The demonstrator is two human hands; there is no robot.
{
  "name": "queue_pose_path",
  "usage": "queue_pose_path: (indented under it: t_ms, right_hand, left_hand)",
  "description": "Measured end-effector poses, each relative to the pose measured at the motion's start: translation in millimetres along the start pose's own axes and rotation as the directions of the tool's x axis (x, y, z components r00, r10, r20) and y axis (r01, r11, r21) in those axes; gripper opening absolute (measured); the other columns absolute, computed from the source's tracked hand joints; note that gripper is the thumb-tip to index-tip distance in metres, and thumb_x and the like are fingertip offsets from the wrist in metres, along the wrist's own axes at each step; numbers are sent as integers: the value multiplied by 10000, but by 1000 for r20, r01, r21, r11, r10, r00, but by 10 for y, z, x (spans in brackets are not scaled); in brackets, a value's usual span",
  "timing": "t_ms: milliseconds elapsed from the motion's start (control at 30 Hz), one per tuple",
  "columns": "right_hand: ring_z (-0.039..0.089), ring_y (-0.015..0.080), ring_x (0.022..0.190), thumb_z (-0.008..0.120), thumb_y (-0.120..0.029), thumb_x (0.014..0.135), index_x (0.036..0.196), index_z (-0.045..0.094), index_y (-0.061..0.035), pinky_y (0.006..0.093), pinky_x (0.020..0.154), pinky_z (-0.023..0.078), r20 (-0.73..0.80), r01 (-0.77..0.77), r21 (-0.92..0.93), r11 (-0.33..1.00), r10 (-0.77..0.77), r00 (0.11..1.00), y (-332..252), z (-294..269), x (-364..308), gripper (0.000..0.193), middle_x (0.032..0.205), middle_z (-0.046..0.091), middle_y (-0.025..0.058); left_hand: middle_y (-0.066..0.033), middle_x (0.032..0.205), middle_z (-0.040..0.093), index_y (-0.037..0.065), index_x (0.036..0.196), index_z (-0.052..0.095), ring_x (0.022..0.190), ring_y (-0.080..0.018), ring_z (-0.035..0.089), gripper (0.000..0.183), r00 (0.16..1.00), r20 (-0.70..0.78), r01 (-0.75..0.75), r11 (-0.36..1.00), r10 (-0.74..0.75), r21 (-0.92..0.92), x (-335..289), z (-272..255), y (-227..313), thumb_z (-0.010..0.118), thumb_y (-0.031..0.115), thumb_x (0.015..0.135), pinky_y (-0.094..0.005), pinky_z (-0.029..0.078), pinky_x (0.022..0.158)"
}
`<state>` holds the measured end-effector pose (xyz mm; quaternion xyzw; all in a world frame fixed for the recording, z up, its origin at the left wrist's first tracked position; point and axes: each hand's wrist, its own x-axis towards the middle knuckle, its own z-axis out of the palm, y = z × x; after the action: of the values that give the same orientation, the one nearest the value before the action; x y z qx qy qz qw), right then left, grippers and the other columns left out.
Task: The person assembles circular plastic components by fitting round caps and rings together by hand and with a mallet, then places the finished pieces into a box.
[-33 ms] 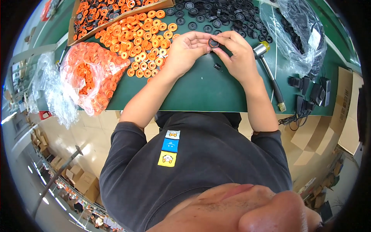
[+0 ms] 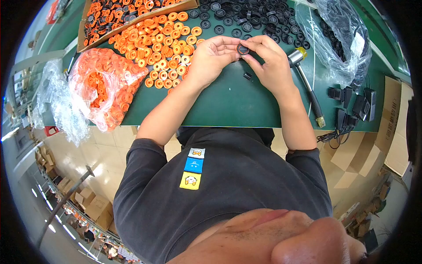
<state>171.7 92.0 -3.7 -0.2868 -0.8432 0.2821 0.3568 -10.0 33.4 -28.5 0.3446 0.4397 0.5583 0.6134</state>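
Between the fingertips of both hands I hold a small round black cap with a thin orange edge, above the green table. My left hand pinches it from the left, and my right hand grips it from the right. Loose orange rings lie in a heap beside my left hand. Beyond my hands, many round black caps are scattered. A small black piece rests on the table below the cap. Close to my right hand lies a mallet with a yellow-tipped head.
A cardboard box of orange and black parts stands far left. Nearer lies a clear bag of orange parts. At right are a clear bag of black parts and several black adapters with cables, by the edge of the green table.
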Motion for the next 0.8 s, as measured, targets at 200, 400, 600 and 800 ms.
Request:
queue_pose_path:
  t_ms: [200, 400, 600, 800]
  right_hand:
    - [665, 305, 942, 770, -1, 761, 1098, 704, -17, 362, 805, 548, 7, -15, 40, 999, 14, 1000, 27, 4, 0, 344, 1040, 659, 128]
    - [682, 232, 929, 763, 32, 769, 1136, 701, -25, 315, 815, 568, 56, -117, 176, 977, 109, 992, 5, 24, -9, 376, 1045, 652, 115]
    - [665, 141, 961, 738, 13, 853, 1147, 686, 24, 285, 864, 566, 225, -444, 677, 587, 410, 884, 151, 96, -35, 298, 1083, 621, 65]
    - [667, 126, 948, 693, -55, 924, 1158, 673, 38, 263, 873, 542, 268, -527, 637, 562, 479, 836, 148, 100, -40, 252, 1058, 694, 81]
  left_hand:
    - [-122, 1094, 697, -77, 1181, 612, 941, -127, 683, 274, 1000, 2, 2, 1000, -2, 10, -8, 2, 28, 656, -7, 919, -253, 557, 860]
    - [-100, 1030, 715, -42, 1177, 627, 906, -122, 673, 263, 999, -31, -29, 997, 31, 67, 4, 11, -56, 664, 74, 944, -260, 539, 852]
    - [-96, 1025, 709, -40, 1150, 630, 924, -129, 678, 229, 994, -60, -89, 992, 95, 93, -19, 73, -66, 664, 54, 944, -259, 544, 857]
    - [-99, 1041, 701, -46, 1140, 631, 962, -140, 677, 217, 978, -64, -176, 948, 199, 265, -46, 125, -23, 658, 41, 943, -265, 538, 885]
